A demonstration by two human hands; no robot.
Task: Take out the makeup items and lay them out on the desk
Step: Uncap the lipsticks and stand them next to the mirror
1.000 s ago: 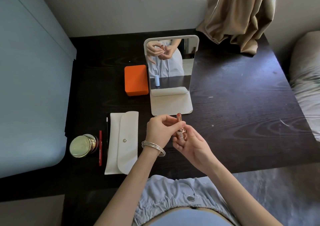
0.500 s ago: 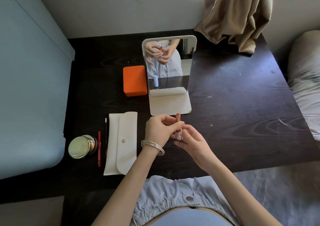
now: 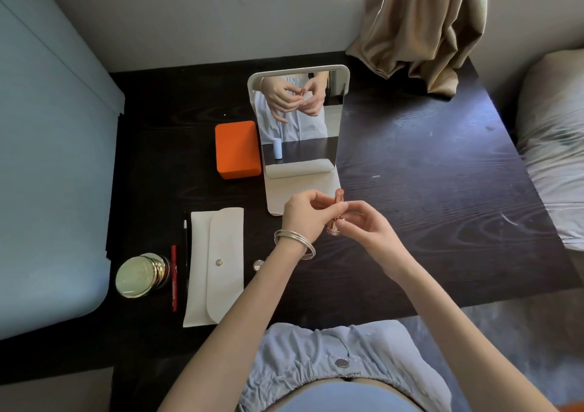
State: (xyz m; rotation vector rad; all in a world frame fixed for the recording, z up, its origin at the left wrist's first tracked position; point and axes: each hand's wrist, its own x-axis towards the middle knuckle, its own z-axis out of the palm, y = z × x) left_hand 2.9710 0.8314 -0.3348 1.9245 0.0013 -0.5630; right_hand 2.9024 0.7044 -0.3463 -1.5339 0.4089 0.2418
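You pinch the rose-gold lipstick [image 3: 335,212] between both hands, left hand [image 3: 303,214] and right hand [image 3: 369,228], above the desk [image 3: 426,190]; next, lay it down right of the white pouch [image 3: 216,266].

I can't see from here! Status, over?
Both hands pinching rose-gold lipstick tube above dark wooden desk. Not laid down. Nothing blocking.

- Home bedroom — a dark wooden desk [image 3: 426,174] is set against a plain wall
- Standing mirror [image 3: 300,120] placed on it, vanity-style
- Bedding [image 3: 556,146] seen alongside, beige curtain [image 3: 420,26] draped over the corner
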